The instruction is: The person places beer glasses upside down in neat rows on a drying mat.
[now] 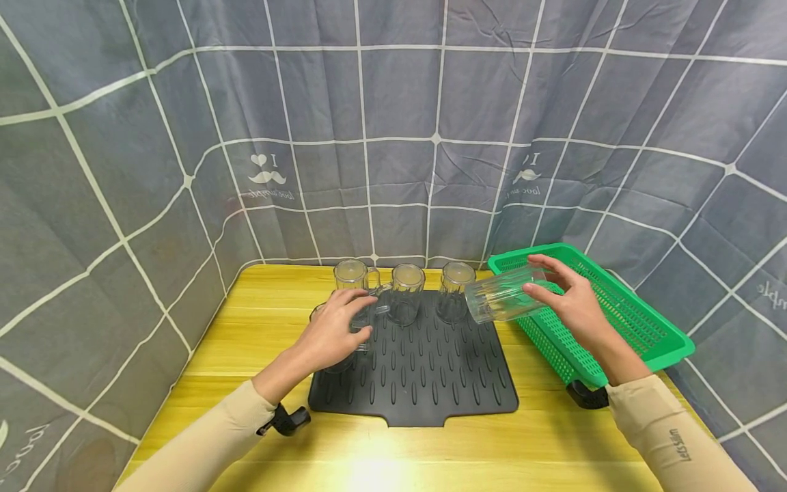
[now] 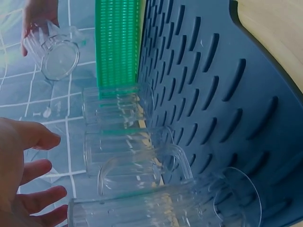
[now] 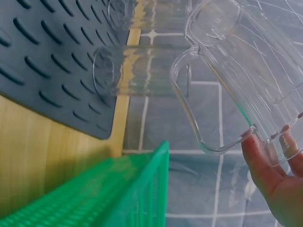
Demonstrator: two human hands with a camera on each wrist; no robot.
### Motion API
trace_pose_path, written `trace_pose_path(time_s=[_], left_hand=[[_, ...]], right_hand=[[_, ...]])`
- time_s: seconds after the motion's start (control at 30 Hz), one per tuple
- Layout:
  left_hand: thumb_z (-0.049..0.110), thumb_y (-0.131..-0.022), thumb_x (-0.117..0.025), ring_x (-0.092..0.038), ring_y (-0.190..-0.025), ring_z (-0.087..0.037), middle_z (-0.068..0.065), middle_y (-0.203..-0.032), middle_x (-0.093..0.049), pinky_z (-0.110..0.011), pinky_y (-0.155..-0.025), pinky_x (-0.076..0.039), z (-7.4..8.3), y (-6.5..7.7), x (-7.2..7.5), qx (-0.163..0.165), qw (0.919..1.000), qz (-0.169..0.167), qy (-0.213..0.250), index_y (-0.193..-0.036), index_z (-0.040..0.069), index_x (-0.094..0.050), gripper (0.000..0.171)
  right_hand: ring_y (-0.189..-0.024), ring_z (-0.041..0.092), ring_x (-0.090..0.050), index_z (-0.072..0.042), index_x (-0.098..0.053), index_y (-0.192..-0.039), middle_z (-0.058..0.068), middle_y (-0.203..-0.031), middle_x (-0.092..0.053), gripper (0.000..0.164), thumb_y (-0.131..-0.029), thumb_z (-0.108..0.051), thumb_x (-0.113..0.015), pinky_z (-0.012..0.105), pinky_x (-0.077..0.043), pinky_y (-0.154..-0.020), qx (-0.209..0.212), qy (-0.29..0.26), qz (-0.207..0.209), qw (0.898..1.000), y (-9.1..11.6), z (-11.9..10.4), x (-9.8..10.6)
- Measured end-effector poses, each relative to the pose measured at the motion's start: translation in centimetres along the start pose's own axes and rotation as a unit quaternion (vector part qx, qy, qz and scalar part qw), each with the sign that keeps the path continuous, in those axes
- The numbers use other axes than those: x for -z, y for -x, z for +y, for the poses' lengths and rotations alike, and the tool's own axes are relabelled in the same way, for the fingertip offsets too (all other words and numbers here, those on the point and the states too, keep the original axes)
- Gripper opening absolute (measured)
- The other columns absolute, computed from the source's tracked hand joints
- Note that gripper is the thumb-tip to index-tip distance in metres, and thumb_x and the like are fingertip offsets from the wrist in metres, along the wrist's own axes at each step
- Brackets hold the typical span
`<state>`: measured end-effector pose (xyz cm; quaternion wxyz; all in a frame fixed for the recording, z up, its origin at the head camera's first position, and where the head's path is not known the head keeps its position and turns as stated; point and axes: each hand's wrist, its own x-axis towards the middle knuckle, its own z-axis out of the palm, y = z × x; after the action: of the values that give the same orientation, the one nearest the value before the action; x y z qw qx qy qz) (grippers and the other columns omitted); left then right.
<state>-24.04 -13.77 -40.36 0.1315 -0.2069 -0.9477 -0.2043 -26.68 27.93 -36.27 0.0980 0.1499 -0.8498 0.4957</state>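
My right hand [image 1: 574, 301] grips a clear glass mug [image 1: 501, 295] near one end, holding it tilted in the air beside the green basket. Its handle [image 3: 187, 109] shows in the right wrist view. Over the left part of the dark grey drying mat [image 1: 424, 369], my left hand [image 1: 332, 331] hovers with spread, slightly bent fingers. Just beneath it stands another glass mug [image 2: 161, 205], mostly hidden in the head view. Along the mat's back edge stand a left mug [image 1: 352, 273], a middle mug [image 1: 406, 294] and a right mug [image 1: 456, 290], bottoms up.
A green plastic basket [image 1: 652, 342] with perforated walls stands on the right of the wooden table [image 1: 264, 301]. Behind and around the table hangs a grey curtain [image 1: 399, 171] with white grid lines. The mat has raised oval ridges.
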Motion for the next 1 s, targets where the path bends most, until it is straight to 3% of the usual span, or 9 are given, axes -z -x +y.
trace_pose_path(time_s=[0.33,0.5,0.93,1.0], left_hand=[[0.026,-0.093,-0.068,-0.045,-0.139,-0.030,-0.009,-0.149,-0.050,-0.057,-0.103,-0.046,1.1,-0.3,-0.2,0.000,0.9984,0.006,0.057,-0.144,0.018,-0.057,0.052],[0.024,-0.092,-0.069,-0.046,-0.139,-0.030,-0.008,-0.148,-0.050,-0.056,-0.106,-0.045,1.4,-0.5,-0.5,-0.007,0.9967,0.013,0.080,-0.143,0.017,-0.056,0.053],[0.025,-0.092,-0.072,-0.046,-0.140,-0.030,-0.008,-0.151,-0.048,-0.054,-0.108,-0.044,2.3,-0.7,-1.2,-0.002,0.9904,0.015,0.137,-0.146,0.015,-0.052,0.058],[0.026,-0.093,-0.072,-0.052,-0.135,-0.030,-0.008,-0.152,-0.048,-0.052,-0.106,-0.047,2.4,-0.7,-1.3,-0.004,0.9891,0.013,0.146,-0.147,0.015,-0.050,0.060]], right_hand=[[-0.125,0.012,-0.047,-0.018,-0.050,-0.149,0.009,-0.148,-0.047,0.052,-0.100,-0.023,-0.066,0.019,-0.053,-0.085,0.005,-0.070,-0.003,0.998,0.3,0.4,-2.2],[-0.121,0.009,-0.049,-0.019,-0.051,-0.148,0.004,-0.147,-0.047,0.051,-0.099,-0.025,-0.066,0.019,-0.052,-0.084,0.003,-0.083,0.000,0.997,0.3,0.6,-3.1],[-0.116,0.006,-0.054,-0.017,-0.051,-0.147,0.010,-0.143,-0.050,0.051,-0.099,-0.023,-0.067,0.020,-0.050,-0.086,-0.004,-0.102,0.001,0.995,0.4,0.4,-5.4],[-0.113,0.006,-0.056,-0.017,-0.051,-0.146,0.008,-0.141,-0.052,0.050,-0.099,-0.024,-0.067,0.020,-0.051,-0.086,-0.003,-0.106,0.004,0.994,0.4,0.4,-5.7]])
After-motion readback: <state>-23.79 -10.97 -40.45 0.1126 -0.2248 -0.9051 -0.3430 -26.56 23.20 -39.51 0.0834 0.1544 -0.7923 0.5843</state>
